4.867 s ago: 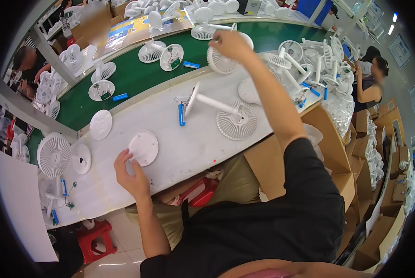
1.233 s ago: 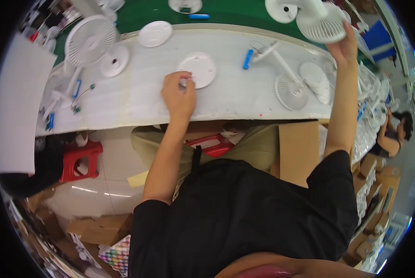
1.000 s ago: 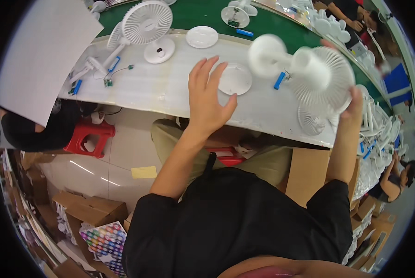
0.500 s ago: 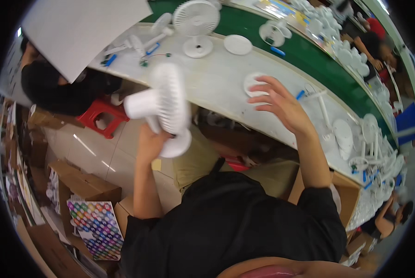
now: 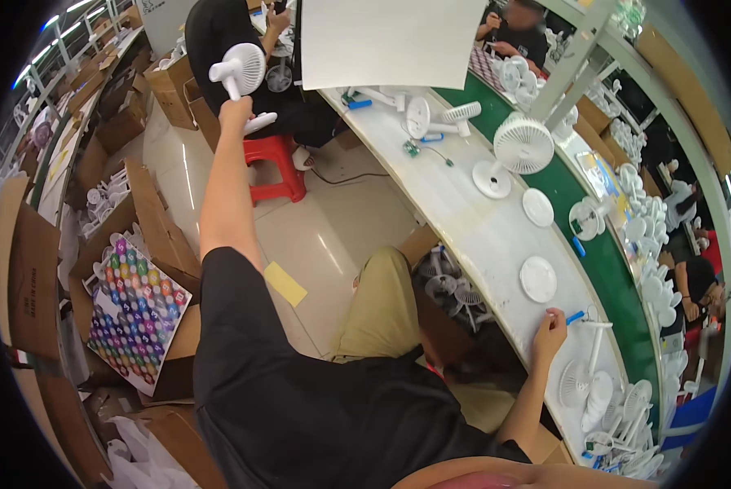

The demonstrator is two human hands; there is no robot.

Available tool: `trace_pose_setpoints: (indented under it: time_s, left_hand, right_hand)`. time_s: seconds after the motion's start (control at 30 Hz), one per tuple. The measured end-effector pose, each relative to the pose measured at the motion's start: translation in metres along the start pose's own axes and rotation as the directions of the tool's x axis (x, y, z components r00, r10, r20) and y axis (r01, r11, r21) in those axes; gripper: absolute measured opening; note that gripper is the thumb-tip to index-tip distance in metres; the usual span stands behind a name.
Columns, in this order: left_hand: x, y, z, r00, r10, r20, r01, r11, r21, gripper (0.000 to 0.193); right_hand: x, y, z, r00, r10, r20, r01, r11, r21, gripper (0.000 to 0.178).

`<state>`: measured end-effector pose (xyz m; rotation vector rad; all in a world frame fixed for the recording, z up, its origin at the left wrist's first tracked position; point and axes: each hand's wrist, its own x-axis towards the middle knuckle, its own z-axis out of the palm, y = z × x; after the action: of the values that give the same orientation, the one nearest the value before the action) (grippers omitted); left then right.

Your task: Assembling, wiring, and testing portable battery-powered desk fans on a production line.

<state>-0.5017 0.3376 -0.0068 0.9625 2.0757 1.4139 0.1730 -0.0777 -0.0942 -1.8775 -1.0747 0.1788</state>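
Observation:
My left hand (image 5: 235,112) is closed around the stem of a small white desk fan (image 5: 245,68), at the end of my outstretched left arm. The fan is off the table, out over the floor side, and its round base shows beside my wrist. My right hand (image 5: 549,330) is at the near edge of the white worktable (image 5: 463,213), its fingers curled in with nothing visible in them. Just beyond its fingertips are a blue cylindrical battery (image 5: 575,317) and a round white disc (image 5: 538,279). A second white disc (image 5: 537,207) lies farther up the table.
An assembled white fan (image 5: 523,147) stands on the table. Loose fan parts (image 5: 618,411) pile up at the near right. A red stool (image 5: 277,169) and a seated co-worker (image 5: 218,37) are near the held fan. Open cartons (image 5: 157,224) line the left.
My left hand has carried the fan away from my lap, outward to the far left. My right hand has come down to the table edge, its fingers now curled. The view has turned left.

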Motion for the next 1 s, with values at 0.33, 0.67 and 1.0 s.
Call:
trace_pose_setpoints:
  time_s: [0.33, 0.67, 1.0]
  left_hand:
    - [0.033, -0.042, 0.056, 0.994, 0.061, 0.088, -0.052, 0.994, -0.095, 0.028]
    - [0.049, -0.088, 0.102, 0.959, 0.268, 0.094, -0.249, 0.952, -0.18, 0.022]
    - [0.07, -0.17, 0.102, 0.922, 0.158, 0.352, -0.17, 0.985, 0.002, 0.027]
  right_hand:
    - [-0.001, -0.003, 0.008, 1.0, -0.005, -0.003, 0.005, 0.999, -0.054, 0.015]
    - [0.023, -0.005, -0.058, 0.885, -0.45, -0.116, 0.273, 0.706, -0.654, 0.032]
    - [0.008, 0.045, -0.129, 0.999, 0.043, -0.026, -0.047, 0.593, -0.804, 0.065]
